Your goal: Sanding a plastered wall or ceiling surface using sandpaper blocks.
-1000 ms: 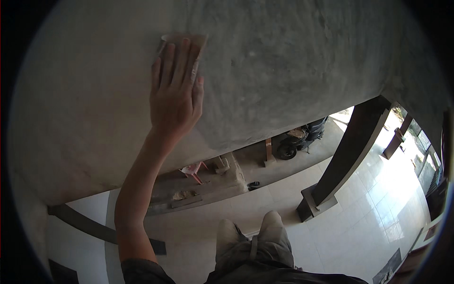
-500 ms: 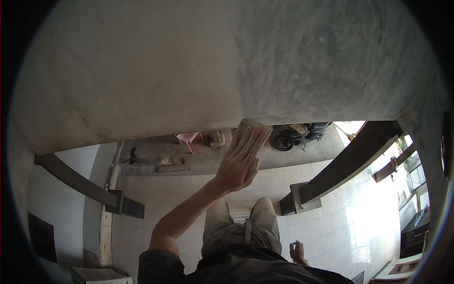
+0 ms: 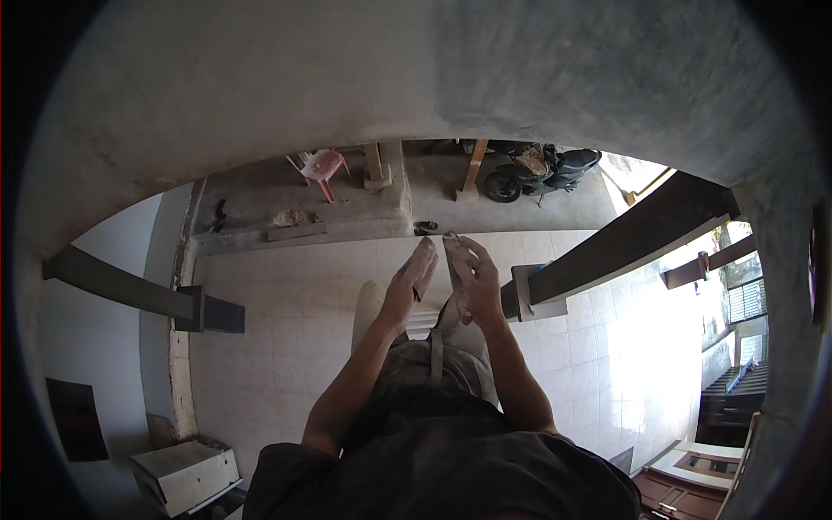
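My left hand (image 3: 411, 284) is held up in front of my body, fingers straight and together, palm turned toward the right hand. It appears to hold nothing. Just across a narrow gap, my right hand (image 3: 479, 282) grips a flat, greyish-brown piece that looks like folded sandpaper (image 3: 454, 273), seen nearly edge-on. Pale dust coats the fingers of both hands. Above and beyond them stretches the plastered wall face (image 3: 286, 78), beige on the left and darker grey on the right (image 3: 589, 78); neither hand touches it.
Below lies a pale tiled floor (image 3: 286, 303). Dark beams slant in at left (image 3: 121, 282) and right (image 3: 633, 247). Farther off are a red plastic chair (image 3: 323, 165), posts (image 3: 472, 169) and a motorbike (image 3: 555, 173). A whitish box (image 3: 186, 472) stands at lower left.
My left hand has come down off the wall's lower edge, and the sandpaper is now in my right hand, which has risen from my side. The view has tilted lower.
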Demonstrator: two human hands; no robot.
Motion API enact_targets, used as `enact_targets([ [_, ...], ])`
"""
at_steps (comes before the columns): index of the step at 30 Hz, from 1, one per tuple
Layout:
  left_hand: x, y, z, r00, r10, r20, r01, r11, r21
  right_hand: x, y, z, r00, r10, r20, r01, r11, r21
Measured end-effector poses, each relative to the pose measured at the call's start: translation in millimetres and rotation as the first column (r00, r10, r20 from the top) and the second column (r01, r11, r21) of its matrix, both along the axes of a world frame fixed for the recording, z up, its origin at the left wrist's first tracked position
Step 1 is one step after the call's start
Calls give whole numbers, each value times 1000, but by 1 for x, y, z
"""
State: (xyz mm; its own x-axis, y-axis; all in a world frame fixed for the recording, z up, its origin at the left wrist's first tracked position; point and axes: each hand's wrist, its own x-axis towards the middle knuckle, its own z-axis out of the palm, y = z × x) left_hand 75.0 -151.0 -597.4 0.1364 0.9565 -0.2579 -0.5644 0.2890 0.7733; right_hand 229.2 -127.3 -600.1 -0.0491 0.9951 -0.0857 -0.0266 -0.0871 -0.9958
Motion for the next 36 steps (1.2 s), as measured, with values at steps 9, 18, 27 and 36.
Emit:
enact_targets([
  [9, -7, -17, -5, 965, 45, -259, -57, 998, -39, -27, -8, 1, 957, 150, -249, -180, 979, -101],
  [18, -11, -16, -17, 949, 288, -130, -294, 955, -33, -31, -22, -1, 985, 114, 132, -130, 984, 125],
  [27, -30, -12, -9, 864, 437, -251, -430, 899, 82, -13, -22, -1, 929, 360, -90, -366, 849, -381],
  [36, -32, -22, -24, 905, 330, -270, -336, 942, 26, -10, -27, -18, 897, 38, -440, -183, 939, -292],
])
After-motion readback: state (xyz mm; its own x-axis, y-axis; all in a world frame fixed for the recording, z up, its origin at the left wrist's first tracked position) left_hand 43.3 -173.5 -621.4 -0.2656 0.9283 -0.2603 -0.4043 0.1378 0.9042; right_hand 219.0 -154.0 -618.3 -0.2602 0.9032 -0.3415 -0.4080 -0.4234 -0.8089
